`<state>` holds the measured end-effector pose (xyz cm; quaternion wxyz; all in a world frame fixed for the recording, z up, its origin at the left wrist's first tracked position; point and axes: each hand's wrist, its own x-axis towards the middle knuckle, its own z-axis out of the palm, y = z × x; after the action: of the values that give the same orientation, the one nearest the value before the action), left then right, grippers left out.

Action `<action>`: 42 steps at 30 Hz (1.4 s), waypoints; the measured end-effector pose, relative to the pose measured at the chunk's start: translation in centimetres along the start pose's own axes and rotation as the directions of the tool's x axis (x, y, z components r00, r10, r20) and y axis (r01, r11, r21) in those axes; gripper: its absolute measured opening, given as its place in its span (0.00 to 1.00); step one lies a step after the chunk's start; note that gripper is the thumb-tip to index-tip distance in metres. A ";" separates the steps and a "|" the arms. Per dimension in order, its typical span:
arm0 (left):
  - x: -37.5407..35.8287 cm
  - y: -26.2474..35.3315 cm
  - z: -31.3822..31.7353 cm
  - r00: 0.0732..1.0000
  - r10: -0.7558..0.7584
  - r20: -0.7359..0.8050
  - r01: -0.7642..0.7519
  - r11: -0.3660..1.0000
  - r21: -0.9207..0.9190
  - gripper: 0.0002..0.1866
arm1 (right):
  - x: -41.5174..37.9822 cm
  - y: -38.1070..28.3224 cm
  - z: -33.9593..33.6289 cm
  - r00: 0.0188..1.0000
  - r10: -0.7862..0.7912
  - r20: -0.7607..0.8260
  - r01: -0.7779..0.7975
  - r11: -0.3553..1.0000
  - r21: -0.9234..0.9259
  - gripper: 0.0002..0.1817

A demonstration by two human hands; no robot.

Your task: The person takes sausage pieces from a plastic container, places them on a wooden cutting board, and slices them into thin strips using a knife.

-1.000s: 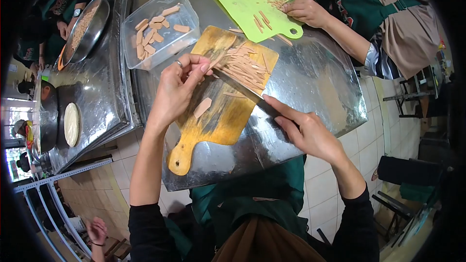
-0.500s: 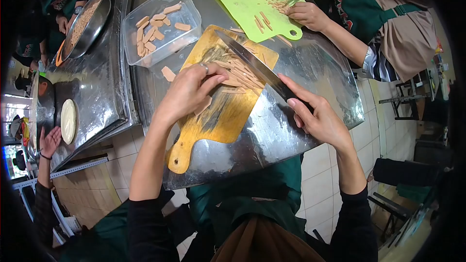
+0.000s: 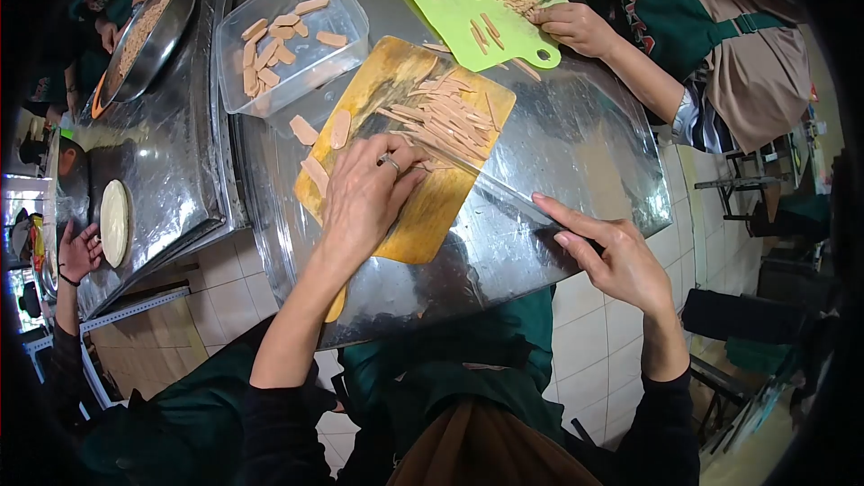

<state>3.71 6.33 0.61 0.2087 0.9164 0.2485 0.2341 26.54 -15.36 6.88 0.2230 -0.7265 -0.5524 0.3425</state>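
My right hand (image 3: pixel 621 261) grips the dark handle of a kitchen knife (image 3: pixel 522 198), its blade slanting left across the yellow wooden cutting board (image 3: pixel 418 234). Beside the blade tip, my left hand (image 3: pixel 364 193), with a ring, has its fingers bent down on a sausage slice mostly hidden under them. A pile of thin sausage strips (image 3: pixel 454 117) lies on the board just beyond the blade. Flat sausage slices (image 3: pixel 340 129) rest at the board's left side, and another slice (image 3: pixel 303 130) lies on the metal table.
A clear plastic box (image 3: pixel 337 63) holds several sausage pieces. On a green board (image 3: pixel 441 22), a co-worker's hands (image 3: pixel 576 27) cut strips beside a chopped heap. Leftward are a metal pan (image 3: pixel 166 45) of crumbly food, a pale dough round (image 3: pixel 114 223) and another person's hand (image 3: pixel 79 250).
The knife has swung down and left, bringing its blade against my left fingertips. My left hand has moved down and right, off the strip pile, uncovering more strips and slices.
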 end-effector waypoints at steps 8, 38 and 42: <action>0.1 -0.5 0.3 1.000 0.029 -0.003 -0.029 1.000 0.002 0.09 | -0.1 0.2 -0.8 1.000 -0.013 0.009 0.014 0.998 -0.053 0.25; 1.4 0.1 -0.7 0.988 -0.061 -0.145 0.059 0.998 -0.014 0.07 | 2.8 -0.9 1.2 0.990 -0.072 -0.123 0.080 0.995 0.058 0.26; -1.3 0.0 -2.4 0.947 -0.303 -0.110 0.283 0.945 -0.165 0.07 | 1.5 -2.2 0.5 0.997 0.075 0.024 -0.077 0.993 0.093 0.25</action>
<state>1.44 6.30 2.13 0.2910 0.8335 0.3777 0.2792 24.91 -13.31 7.71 0.2379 -0.7321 -0.5100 0.3839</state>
